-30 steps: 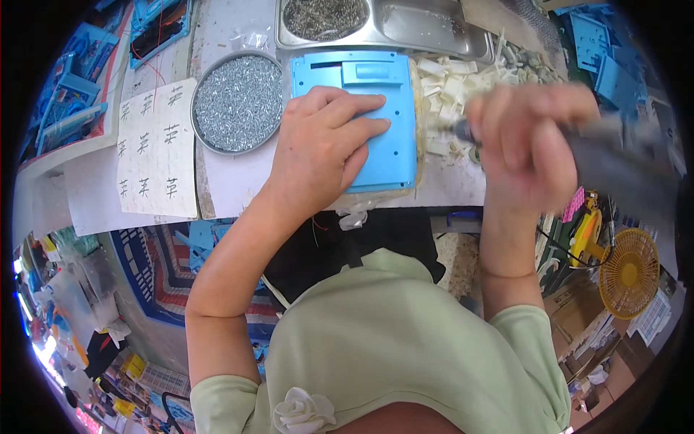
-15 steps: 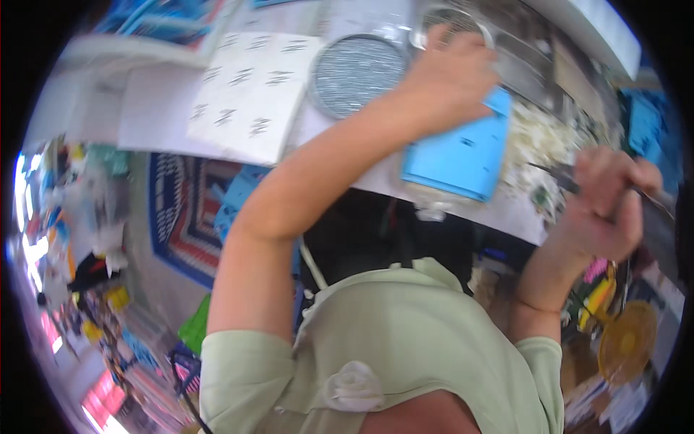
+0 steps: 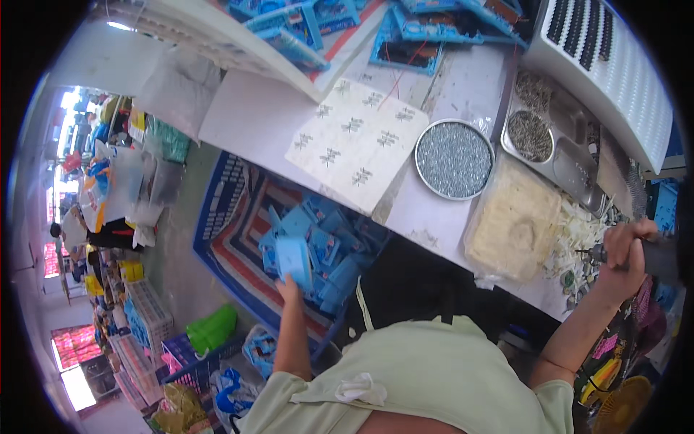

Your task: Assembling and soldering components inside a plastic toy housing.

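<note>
Over a blue plastic basket (image 3: 217, 210) on the left, my left hand (image 3: 289, 291) holds a light-blue plastic casing (image 3: 292, 253) by its near edge. Several similar blue casings (image 3: 329, 246) lie heaped beneath it on striped cloth lining the basket. My right hand (image 3: 623, 253) is wrapped round a dark electric screwdriver (image 3: 659, 259), its bit pointing left. Close to the bit are pale scraps (image 3: 575, 242) and a worn, cream-coloured pad (image 3: 510, 231) in clear wrapping, with nothing on it.
A round dish of small metal pieces (image 3: 455, 159) stands on the table beside a printed white sheet (image 3: 358, 141). Farther back are a metal compartment tray (image 3: 571, 119) with screws, a white ridged rack (image 3: 614, 79) and blue frames with red wires (image 3: 408, 54).
My left hand has moved from the screw dish down left to the basket. The blue casing is gone from the pad. My right hand still grips the screwdriver.
</note>
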### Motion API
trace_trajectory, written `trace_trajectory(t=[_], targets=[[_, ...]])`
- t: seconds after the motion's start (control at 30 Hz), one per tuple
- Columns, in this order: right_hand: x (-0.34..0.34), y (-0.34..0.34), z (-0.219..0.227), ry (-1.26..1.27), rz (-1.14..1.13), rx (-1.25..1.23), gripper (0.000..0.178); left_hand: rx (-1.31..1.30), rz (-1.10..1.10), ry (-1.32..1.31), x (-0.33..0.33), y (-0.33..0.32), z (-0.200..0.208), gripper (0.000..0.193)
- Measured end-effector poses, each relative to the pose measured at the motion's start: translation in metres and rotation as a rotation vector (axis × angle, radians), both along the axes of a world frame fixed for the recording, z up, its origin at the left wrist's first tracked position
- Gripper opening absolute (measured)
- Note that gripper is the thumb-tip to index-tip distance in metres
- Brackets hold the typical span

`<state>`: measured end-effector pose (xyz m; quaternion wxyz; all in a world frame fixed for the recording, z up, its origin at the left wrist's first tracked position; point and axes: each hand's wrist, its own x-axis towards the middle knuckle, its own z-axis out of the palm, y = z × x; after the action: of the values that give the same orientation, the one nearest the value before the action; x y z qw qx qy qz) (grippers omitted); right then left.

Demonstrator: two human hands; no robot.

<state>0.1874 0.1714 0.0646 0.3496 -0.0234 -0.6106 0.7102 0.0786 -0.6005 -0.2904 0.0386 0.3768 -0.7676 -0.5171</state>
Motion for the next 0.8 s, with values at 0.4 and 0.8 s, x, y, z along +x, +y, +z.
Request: trace_trajectory(t=[0.4, 0.8], targets=[[-0.011, -0.011, 0.018, -0.006, -0.099, 0.046, 0.049, -0.182, -1.01, 0.97, -0.203, 0.405, 0.314, 0.014], [-0.004, -0.007, 0.026, -0.123, -0.359, 0.146, 0.076, -0.893, -1.113, 0.544, -0.404, 0.773, 0.322, 0.036]])
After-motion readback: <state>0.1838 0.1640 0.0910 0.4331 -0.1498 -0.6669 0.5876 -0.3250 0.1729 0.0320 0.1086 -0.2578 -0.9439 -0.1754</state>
